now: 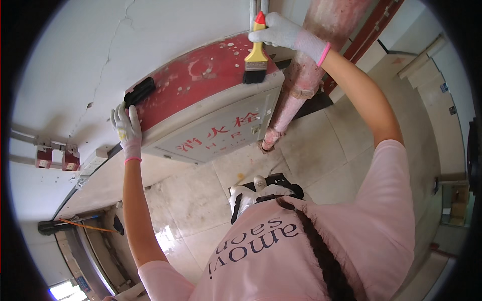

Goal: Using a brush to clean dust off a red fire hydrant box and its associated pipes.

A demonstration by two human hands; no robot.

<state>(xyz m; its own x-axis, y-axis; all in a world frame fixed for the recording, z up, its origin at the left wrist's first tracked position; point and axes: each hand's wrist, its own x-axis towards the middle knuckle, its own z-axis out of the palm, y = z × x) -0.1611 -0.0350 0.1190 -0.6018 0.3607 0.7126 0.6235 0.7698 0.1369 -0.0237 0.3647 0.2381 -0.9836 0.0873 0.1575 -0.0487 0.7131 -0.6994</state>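
In my right hand, which wears a white knit glove with a pink cuff, is a flat paintbrush with a yellow, red-tipped handle. Its black bristles point down at the front right edge of a hydrant cabinet's top. That red top surface is speckled with pale chips and worn patches. My left hand, gloved the same way, lies on the cabinet's left edge with nothing held. Just beyond its fingertips a black object sits on the red top; its kind is unclear.
A pink-stained vertical pipe runs close by the cabinet's right side. The white wall behind is cracked. Red socket boxes and conduit are fixed on the left. Pale tiles cover the floor beneath.
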